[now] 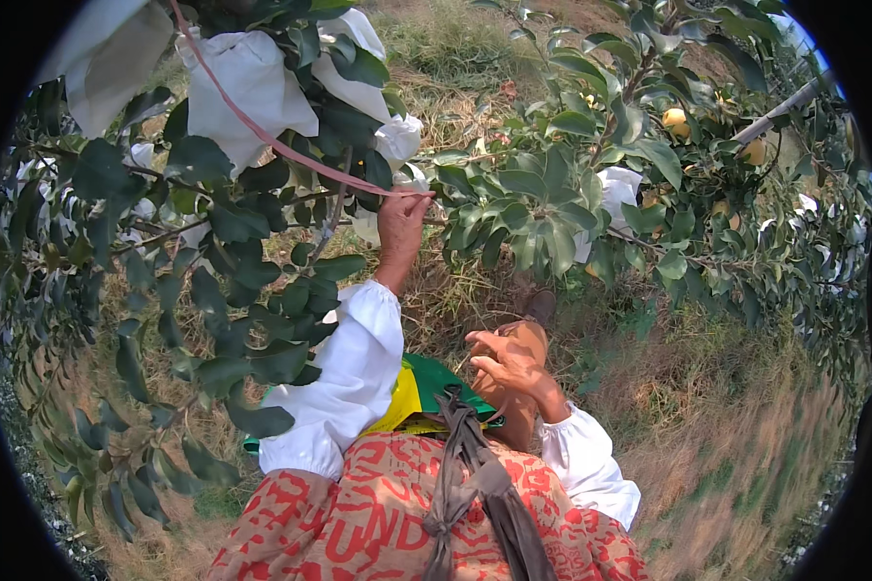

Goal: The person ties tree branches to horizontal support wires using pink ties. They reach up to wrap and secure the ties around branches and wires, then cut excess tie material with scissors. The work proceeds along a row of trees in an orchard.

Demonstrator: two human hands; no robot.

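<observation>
My left hand is raised among the apple branches, pinching the end of a flat pink strap between thumb and fingers. From there the strap runs up and leftward in front of a white fruit bag and leaves the view at the top. Another white bag hangs just above my left hand. Low before my waist is my right hand, its fingers apart and bent, with nothing visible in it. It is over my leg, beside a green and yellow bag at my waist. A dark cloth sash hangs down my front.
Leafy branches crowd the left side, close to my left sleeve. On the right, more branches carry yellow fruit and a white bag. A grey pole slants through the upper right. Dry grass covers the ground.
</observation>
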